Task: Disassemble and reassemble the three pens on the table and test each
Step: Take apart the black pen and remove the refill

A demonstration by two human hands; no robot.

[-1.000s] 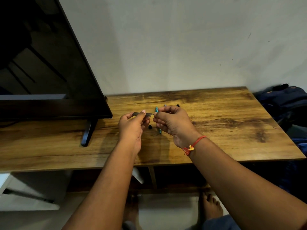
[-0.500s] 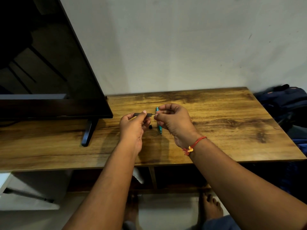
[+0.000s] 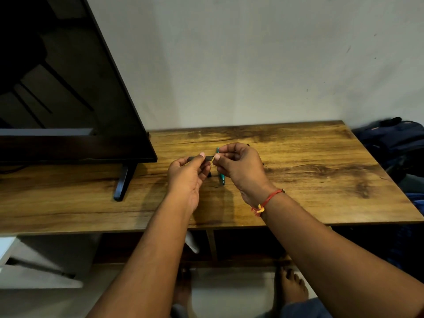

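Note:
Above the wooden table (image 3: 298, 175), my left hand (image 3: 187, 177) pinches a dark grey pen barrel (image 3: 207, 158), held level. My right hand (image 3: 241, 166) pinches a small part at the barrel's right end; the part is hidden by the fingertips. Both hands meet over the table's middle. A teal pen (image 3: 222, 179) lies on the table behind and under my right hand, partly hidden. A small black piece (image 3: 209, 175) lies on the table between the hands. A third pen is not clearly visible.
A large black TV (image 3: 68, 99) stands on the table's left half on a dark foot (image 3: 122, 182). A dark blue bag (image 3: 394, 143) lies off the table's right edge. The wall is close behind. My bare feet show below the table.
My right hand has closed its fingers tighter over the barrel's right end, covering the dark tip seen behind it earlier. The left hand stays nearly still.

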